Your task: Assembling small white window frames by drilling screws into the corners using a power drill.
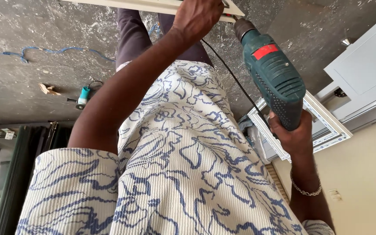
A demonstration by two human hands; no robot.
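My left hand [196,17] reaches out to the top of the view and presses down on a white frame bar [153,5] lying on the rough grey floor, fingers curled over it. My right hand [293,138], with a chain bracelet on the wrist, grips the handle of a green corded drill [273,72] with a red label. The drill's chuck points at the end of the white bar, right beside my left hand. Its black cord [231,76] trails back past my patterned white and blue shirt [175,165].
A blue cable [44,51] snakes over the concrete floor [31,26]. A small teal tool [83,95] and a paper scrap [48,90] lie at left. A white rectangular frame [327,126] and white panels [366,69] lean at right near a cream wall [362,174].
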